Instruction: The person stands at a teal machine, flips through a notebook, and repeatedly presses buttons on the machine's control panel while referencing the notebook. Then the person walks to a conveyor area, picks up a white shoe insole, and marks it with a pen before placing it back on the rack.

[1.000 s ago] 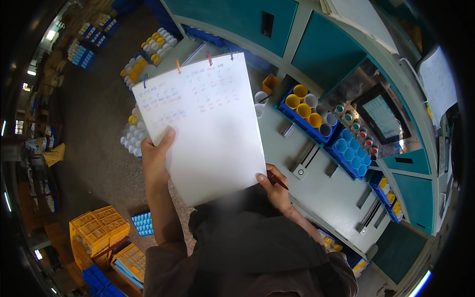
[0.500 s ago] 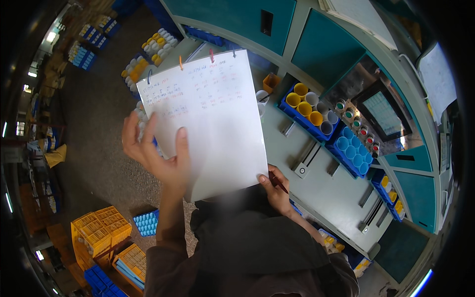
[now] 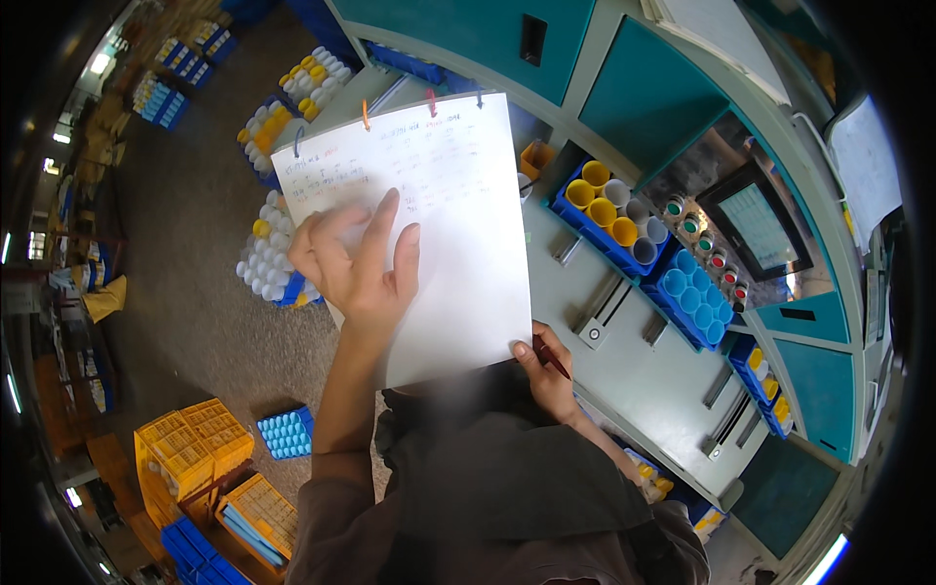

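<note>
A white sheet of paper (image 3: 458, 224) with faint handwriting and coloured clips along its top edge is held up in front of me. My left hand (image 3: 356, 263) lies flat on the sheet's left side, fingers spread. My right hand (image 3: 546, 375) pinches the sheet's lower right corner and also holds a dark red pen (image 3: 553, 361) between its fingers.
A grey machine ledge (image 3: 634, 370) runs on the right, with blue trays of yellow, white and blue tubes (image 3: 614, 210). A screen (image 3: 756, 229) and coloured buttons sit above. On the floor stand crates of bobbins (image 3: 268, 253), yellow crates (image 3: 190, 453) and a blue tray (image 3: 286, 432).
My left hand has moved from the sheet's left edge onto its face, with fingers now spread over the writing. The sheet sits slightly lower and more tilted. My right hand has stayed at the corner.
</note>
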A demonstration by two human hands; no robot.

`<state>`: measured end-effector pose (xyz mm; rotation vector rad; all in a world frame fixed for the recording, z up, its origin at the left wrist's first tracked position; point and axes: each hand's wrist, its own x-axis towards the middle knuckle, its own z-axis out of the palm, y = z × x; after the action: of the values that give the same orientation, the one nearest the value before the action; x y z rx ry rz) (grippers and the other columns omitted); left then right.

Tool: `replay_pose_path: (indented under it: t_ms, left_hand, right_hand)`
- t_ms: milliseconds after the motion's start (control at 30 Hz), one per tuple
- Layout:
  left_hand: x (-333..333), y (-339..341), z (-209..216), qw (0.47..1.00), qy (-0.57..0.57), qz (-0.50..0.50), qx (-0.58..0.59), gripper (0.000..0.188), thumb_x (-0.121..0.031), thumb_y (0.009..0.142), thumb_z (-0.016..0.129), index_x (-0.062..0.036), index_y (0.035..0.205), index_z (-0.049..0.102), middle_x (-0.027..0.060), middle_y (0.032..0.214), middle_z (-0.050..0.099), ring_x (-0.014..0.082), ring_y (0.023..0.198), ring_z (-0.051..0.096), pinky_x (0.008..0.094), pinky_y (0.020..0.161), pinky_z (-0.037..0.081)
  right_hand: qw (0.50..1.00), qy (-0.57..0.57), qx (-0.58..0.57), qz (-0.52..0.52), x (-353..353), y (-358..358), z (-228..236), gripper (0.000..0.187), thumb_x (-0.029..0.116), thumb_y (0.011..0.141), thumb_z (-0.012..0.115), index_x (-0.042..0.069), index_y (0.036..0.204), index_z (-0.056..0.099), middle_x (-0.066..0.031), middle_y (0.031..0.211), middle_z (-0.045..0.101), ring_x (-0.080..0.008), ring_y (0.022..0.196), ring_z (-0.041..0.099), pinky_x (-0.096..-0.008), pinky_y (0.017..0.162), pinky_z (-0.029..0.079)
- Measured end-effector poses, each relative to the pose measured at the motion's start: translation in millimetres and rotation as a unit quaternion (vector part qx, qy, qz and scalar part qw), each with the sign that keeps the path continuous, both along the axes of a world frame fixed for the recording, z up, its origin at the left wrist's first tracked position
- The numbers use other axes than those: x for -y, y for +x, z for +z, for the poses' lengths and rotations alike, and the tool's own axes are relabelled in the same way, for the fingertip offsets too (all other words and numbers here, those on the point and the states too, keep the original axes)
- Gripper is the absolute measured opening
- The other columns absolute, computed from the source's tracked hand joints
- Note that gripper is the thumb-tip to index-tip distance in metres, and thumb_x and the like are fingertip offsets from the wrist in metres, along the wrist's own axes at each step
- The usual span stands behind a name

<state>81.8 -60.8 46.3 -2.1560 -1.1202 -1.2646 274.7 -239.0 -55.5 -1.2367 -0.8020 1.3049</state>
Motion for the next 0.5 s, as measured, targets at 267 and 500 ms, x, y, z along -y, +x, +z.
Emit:
replay_pose_path:
  t_ms: [267, 500]
  left_hand:
    - [-2, 3, -5, 0.998, -0.044, 0.02, -0.049, 0.041, -0.03, 0.082, 0.084, -0.0091, 0.117, 0.078, 0.0016, 0.09, 0.049, 0.0236, 0.093, 0.037, 0.0404, 0.087, 0.033]
    - [0, 10, -1, 0.996, -0.06, 0.037, -0.05, 0.039, -0.031, 0.087, 0.08, -0.0121, 0.12, 0.079, -0.0013, 0.081, 0.046, 0.022, 0.089, 0.035, 0.035, 0.085, 0.033]
  right_hand:
    - [1.0, 0.002, 0.011, 0.016, -2, 4, -7, 0.024, 0.005, 0.101, 0.063, 0.001, 0.125, 0.062, 0.0004, 0.096, 0.066, -0.0052, 0.083, 0.057, -0.0224, 0.073, 0.048]
    - [1.0, -0.008, 0.004, 0.016, 1, 8, -9, 0.023, 0.004, 0.101, 0.063, 0.001, 0.124, 0.062, -0.0002, 0.098, 0.066, -0.0057, 0.087, 0.058, -0.0229, 0.077, 0.048]
